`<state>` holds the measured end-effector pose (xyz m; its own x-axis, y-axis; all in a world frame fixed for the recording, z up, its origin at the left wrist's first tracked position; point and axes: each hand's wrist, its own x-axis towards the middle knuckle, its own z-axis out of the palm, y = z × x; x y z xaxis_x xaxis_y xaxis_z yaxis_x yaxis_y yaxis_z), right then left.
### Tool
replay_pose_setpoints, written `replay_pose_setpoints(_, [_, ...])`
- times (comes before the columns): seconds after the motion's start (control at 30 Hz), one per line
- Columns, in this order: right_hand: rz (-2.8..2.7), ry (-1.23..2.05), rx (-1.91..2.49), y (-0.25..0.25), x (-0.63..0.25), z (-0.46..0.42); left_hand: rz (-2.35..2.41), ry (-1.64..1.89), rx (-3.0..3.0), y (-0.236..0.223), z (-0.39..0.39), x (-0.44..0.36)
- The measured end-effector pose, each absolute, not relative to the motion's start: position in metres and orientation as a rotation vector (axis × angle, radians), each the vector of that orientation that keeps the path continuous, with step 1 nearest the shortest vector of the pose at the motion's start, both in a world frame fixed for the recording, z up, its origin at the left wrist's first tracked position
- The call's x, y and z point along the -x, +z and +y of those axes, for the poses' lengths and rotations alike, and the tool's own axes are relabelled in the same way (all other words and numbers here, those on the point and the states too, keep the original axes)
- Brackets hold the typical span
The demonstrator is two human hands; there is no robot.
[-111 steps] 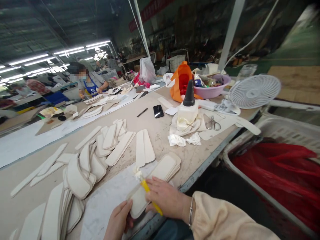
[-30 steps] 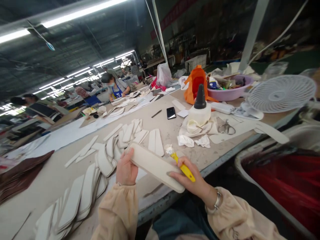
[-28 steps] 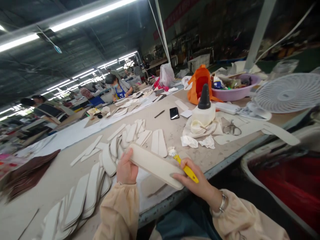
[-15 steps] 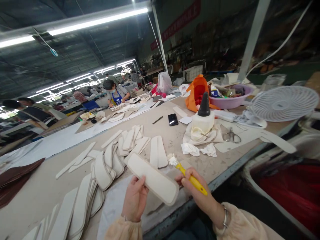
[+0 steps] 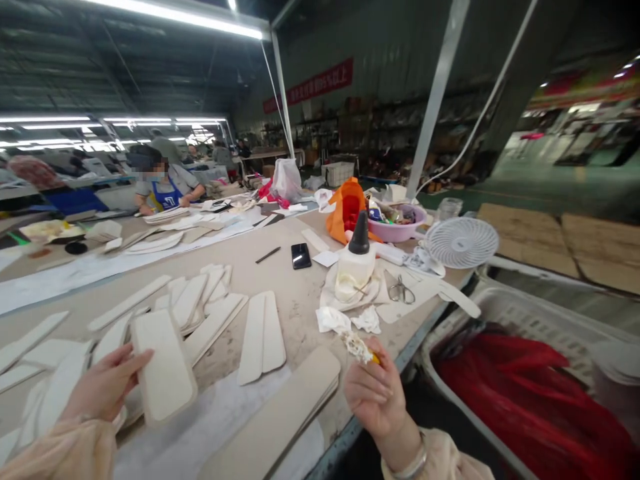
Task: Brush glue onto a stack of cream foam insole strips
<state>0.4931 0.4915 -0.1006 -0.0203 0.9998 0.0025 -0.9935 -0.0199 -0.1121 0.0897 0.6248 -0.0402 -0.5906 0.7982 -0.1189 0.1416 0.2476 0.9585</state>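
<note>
My left hand (image 5: 107,387) holds a cream padded oblong piece (image 5: 163,363) by its left edge, above a spread of like pieces at the table's left. My right hand (image 5: 375,393) is closed on a yellow-handled glue brush (image 5: 359,347), bristles up, near the table's front edge. A stack of the same pieces (image 5: 285,407) lies on white paper between my hands. Behind it rests a pair of pieces (image 5: 263,337) side by side. A glue bottle with a black cone tip (image 5: 356,263) stands further back.
Scissors (image 5: 399,290), a phone (image 5: 301,255), crumpled tissues (image 5: 345,321), a small white fan (image 5: 460,242), a pink basin (image 5: 400,230) and an orange bag (image 5: 347,207) sit at the table's far right. A white crate with red cloth (image 5: 520,380) stands right. Another person (image 5: 165,187) works far left.
My left hand carried the cream piece out to the left, away from my right hand. My right hand has lifted the brush clear of it. The view has swung to the right.
</note>
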Motion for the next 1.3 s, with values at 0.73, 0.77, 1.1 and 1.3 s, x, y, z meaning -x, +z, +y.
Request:
replay_pose_setpoints(0.73, [0.023, 1.963, -0.233, -0.09, -0.469, 0.467, 0.892, 1.067, -0.926, -0.071, 0.458, -0.373])
replay_pose_setpoints(0.77, [0.038, 1.961, -0.229, -0.089, -0.469, 0.466, 0.887, 1.067, -0.897, -0.067, 0.456, -0.377])
replay_pose_setpoints(1.1, [-0.017, 1.981, -0.009, -0.086, -0.46, 0.451, 1.153, 1.188, -0.774, -0.066, 0.444, -0.394])
replay_pose_setpoints(1.3, [-0.489, 1.54, 0.682, -0.095, -0.472, 0.462, 1.306, 1.332, -1.048, -0.051, 0.453, -0.355])
